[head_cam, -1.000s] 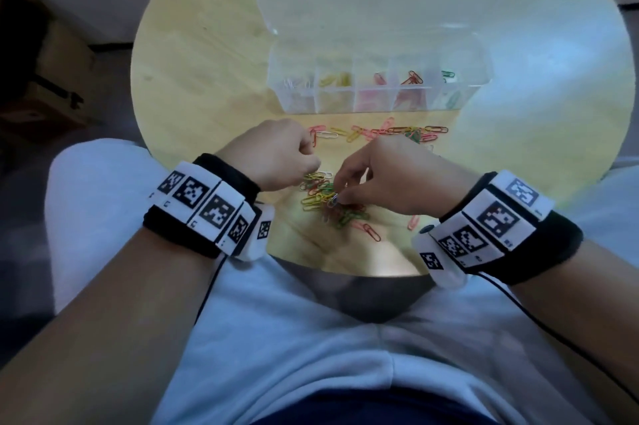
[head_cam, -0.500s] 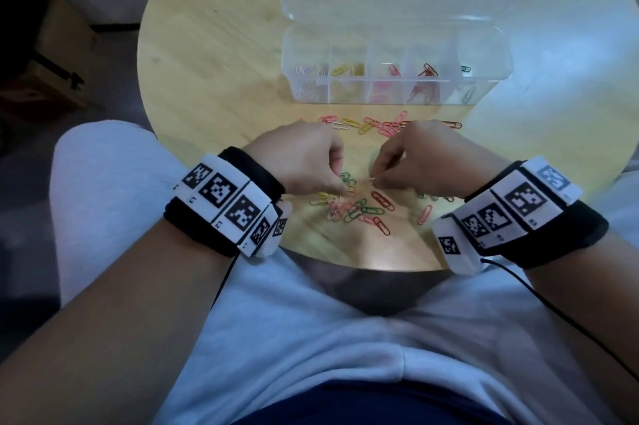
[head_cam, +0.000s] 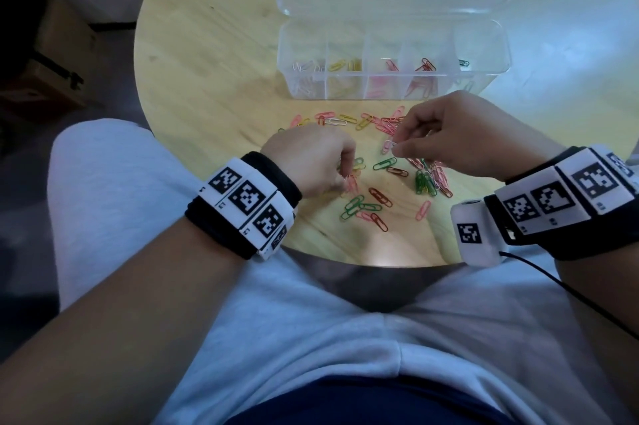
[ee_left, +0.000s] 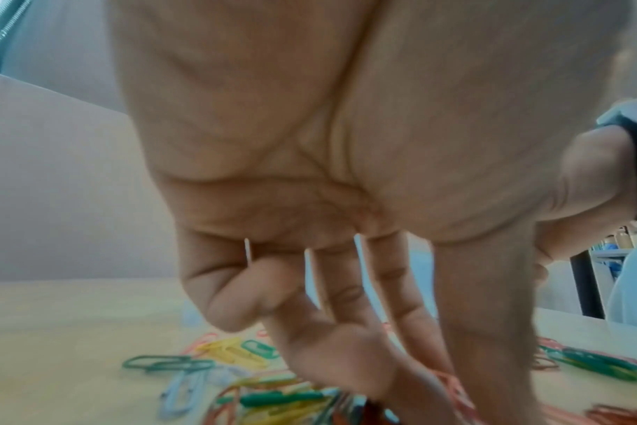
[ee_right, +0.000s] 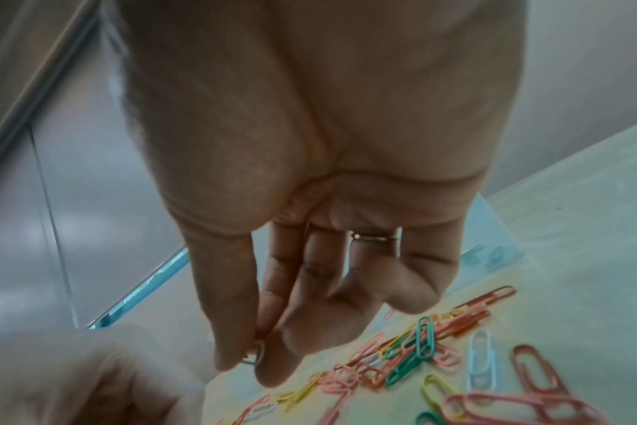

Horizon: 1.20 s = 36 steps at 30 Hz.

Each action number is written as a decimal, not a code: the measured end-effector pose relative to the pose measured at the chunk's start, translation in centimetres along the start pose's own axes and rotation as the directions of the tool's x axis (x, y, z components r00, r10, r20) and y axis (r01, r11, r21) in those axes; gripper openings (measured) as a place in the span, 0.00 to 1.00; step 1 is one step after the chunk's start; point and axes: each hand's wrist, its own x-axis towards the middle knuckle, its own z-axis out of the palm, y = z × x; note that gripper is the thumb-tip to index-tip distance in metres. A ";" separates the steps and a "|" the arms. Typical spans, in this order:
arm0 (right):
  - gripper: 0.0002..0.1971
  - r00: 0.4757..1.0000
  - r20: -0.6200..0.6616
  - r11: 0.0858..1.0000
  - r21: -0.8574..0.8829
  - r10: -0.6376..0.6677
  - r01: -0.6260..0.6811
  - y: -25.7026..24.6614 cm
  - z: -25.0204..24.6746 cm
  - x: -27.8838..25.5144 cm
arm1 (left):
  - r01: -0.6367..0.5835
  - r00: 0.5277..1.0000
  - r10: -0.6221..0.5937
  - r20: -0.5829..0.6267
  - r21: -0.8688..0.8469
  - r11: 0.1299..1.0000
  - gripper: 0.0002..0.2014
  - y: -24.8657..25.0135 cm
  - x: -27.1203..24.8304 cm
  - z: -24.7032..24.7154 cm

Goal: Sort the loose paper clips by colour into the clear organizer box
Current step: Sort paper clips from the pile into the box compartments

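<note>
The right hand [head_cam: 460, 134] is raised above the round pale wooden table [head_cam: 207, 54], thumb and forefinger pinching a pale paper clip [head_cam: 390, 145] — its colour is hard to tell. The left hand [head_cam: 311, 161] reaches fingers-down into the loose coloured paper clips [head_cam: 366, 206] scattered on the near table edge; I cannot tell whether it grips any. Beyond them stands the clear plastic organizer box [head_cam: 484, 78], lid open, with clips already in its 5 compartments.
</note>
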 end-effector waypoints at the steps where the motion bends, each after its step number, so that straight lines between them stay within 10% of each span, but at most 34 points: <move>1: 0.04 1.000 0.000 1.000 0.004 -0.003 0.003 0.0 0.0 0.0 | 0.000 1.000 0.000 -0.024 -0.003 1.000 0.08 0.0 0.1 0.0; 23: 0.09 0.999 -0.042 1.000 0.025 0.001 0.000 0.4 -0.8 -0.1 | -0.039 0.994 0.014 -0.112 -0.228 0.973 0.14 -1.0 -0.2 -1.3; 36: 0.14 0.995 0.007 0.929 0.358 0.100 -0.096 0.1 -2.0 -0.4 | 0.074 0.988 -0.108 -0.110 -0.275 0.958 0.07 -1.6 -0.5 -2.4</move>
